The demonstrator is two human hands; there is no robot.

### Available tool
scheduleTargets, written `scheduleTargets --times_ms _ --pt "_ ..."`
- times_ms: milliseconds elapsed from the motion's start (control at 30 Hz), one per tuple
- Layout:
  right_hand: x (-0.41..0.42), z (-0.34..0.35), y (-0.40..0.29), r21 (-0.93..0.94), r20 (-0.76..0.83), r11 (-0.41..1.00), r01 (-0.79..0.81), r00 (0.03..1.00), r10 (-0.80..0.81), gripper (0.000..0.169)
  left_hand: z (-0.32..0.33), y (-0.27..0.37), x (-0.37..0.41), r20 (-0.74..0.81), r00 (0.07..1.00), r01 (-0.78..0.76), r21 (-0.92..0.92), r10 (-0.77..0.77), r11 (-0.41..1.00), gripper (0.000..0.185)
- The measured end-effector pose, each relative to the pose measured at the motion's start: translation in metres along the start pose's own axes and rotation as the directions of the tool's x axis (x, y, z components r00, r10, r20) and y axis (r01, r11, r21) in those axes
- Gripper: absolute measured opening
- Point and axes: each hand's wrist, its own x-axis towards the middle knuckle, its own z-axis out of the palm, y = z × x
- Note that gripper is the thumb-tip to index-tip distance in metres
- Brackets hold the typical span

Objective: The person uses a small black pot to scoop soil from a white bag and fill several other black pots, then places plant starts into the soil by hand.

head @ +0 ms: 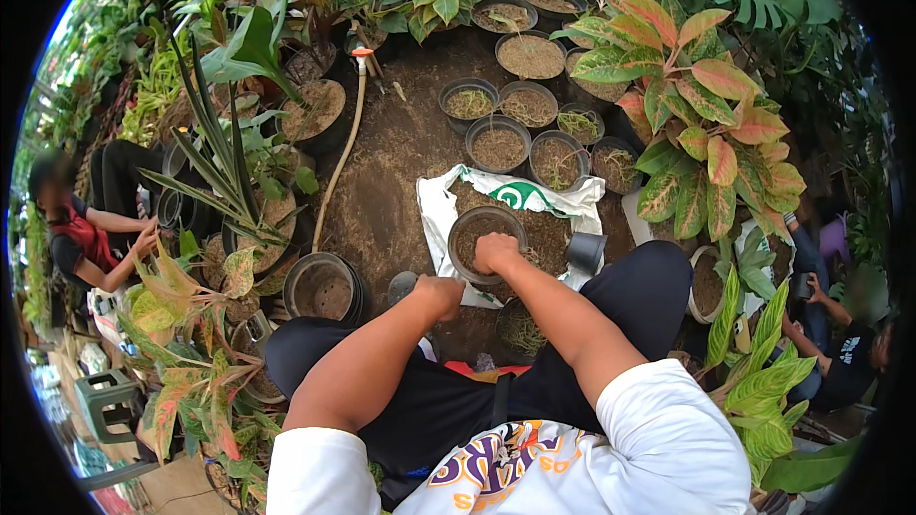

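My right hand [495, 253] reaches into a dark plastic pot [458, 229] of soil, its fingers bunched and their tips hidden. My left hand [441, 296] is curled just left of and below that pot; whether it holds anything cannot be seen. The pot stands on an opened white sack [438, 218] with loose brown growing mix [547, 229] in it. A small black pot [587, 251] lies tipped at the sack's right side. Between my knees sits a pot of thin green cuttings [522, 329].
Stacked empty pots [322, 287] stand by my left knee. Several soil-filled pots [499, 146] stand beyond the sack. A hose with a red-handled tap [343, 150] runs at left. Large potted plants [690, 100] flank me. A person [93, 236] sits far left; another person [837, 350] is far right.
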Motion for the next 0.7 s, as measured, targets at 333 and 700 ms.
scheduleTargets --times_ms 333,700 --pt "-0.007 -0.041 0.023 0.589 0.203 0.806 -0.053 0.975 -0.085 0.059 -0.005 0.006 -0.002 0.025 1.000 0.011 -0.002 -0.011 1.000 0.047" --pt "-0.028 -0.046 0.057 0.475 -0.388 0.878 0.059 0.910 0.148 0.038 -0.008 0.005 -0.005 -0.119 0.992 -0.045 0.036 0.049 0.998 0.055"
